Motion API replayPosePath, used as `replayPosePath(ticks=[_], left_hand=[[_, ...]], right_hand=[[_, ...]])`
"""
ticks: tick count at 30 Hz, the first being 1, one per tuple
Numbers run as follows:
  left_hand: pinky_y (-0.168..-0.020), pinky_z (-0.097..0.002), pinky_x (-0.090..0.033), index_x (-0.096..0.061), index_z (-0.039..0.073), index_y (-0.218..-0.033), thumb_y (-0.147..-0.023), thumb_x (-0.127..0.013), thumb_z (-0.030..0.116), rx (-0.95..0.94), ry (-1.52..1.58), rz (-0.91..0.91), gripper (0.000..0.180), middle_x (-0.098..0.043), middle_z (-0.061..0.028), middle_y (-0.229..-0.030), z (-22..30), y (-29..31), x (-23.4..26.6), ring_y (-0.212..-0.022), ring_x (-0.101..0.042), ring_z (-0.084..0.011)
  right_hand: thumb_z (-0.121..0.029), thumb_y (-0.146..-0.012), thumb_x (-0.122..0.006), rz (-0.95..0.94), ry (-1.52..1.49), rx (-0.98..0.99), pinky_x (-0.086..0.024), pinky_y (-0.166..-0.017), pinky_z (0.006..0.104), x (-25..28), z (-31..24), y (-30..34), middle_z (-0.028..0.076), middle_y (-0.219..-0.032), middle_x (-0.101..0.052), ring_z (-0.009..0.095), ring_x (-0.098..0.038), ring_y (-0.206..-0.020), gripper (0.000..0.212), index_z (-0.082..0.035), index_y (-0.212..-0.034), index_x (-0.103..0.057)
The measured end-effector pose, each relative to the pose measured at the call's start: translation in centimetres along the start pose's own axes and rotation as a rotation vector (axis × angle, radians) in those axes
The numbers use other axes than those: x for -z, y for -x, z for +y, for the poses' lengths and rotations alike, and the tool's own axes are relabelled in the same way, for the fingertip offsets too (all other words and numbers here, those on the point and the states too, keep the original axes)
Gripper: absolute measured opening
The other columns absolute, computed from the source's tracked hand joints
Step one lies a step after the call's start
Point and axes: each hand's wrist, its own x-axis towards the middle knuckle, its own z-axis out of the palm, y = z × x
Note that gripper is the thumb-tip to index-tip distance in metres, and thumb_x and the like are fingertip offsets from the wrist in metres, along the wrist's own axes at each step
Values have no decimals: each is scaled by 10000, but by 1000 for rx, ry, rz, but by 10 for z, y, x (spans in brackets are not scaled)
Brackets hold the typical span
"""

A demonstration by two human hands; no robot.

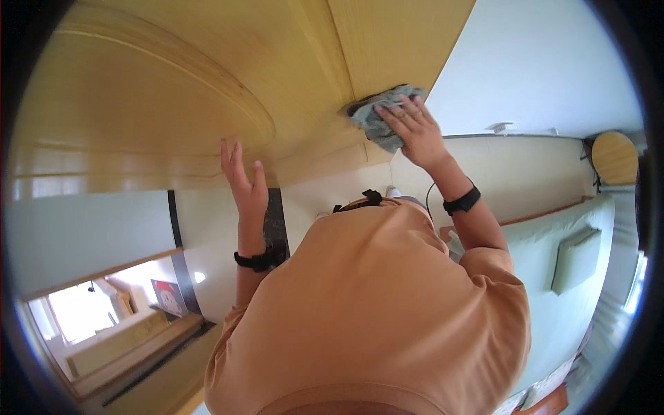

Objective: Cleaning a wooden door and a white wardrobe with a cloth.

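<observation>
A crumpled grey-green cloth (379,123) lies pressed against the yellow wooden panel (290,76) in front of me, close to its right edge. My right hand (417,133) is spread over the cloth and holds it to the wood, with a dark band on the wrist. To the left, my left hand (245,181) is raised beside the lower part of the panel, fingers apart and holding nothing. Whether its fingertips touch the wood I cannot tell. A curved moulding runs across the panel's left part.
A white wall (539,69) adjoins the panel's right edge. At the right stand a round wooden stool (614,158) and a bed with a pale green cover (553,304) and a cushion (577,260). A doorway with a wooden frame (104,277) opens at the lower left.
</observation>
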Motion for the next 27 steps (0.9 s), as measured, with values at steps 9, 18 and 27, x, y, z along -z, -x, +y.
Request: replayPosePath(ticks=[9,18,27], left_hand=[[-1089,-461,-230,-382,97,-1378,-836,-534,66,112,-78,-45,564,-281,-184,-1454,2,45,-41,-1346,-259,-365],[-1054,-391,-315,-404,139,-1366,-876,-542,94,509,4,-1,511,-365,-162,-1410,22,116,-42,-1308,-344,-327],[-1020,-411,-358,-460,168,-1331,-881,-547,124,692,-38,144,460,-367,-184,-1402,-9,168,-11,-1271,-380,-367]], right_hand=[[-52,-684,-590,36,-172,37,-270,-1069,518,15,39,24,129,-1286,-515,374,-409,-1252,629,-59,-1303,-476],[-16,-749,-500,-332,-73,375,-461,-913,428,-26,1,-19,50,-1447,-344,290,-283,-1358,641,-85,-1374,-379],[-109,-829,-468,-354,251,645,-258,-1086,444,-112,-55,-56,23,-1506,-244,222,-148,-1411,584,-78,-1398,-339]])
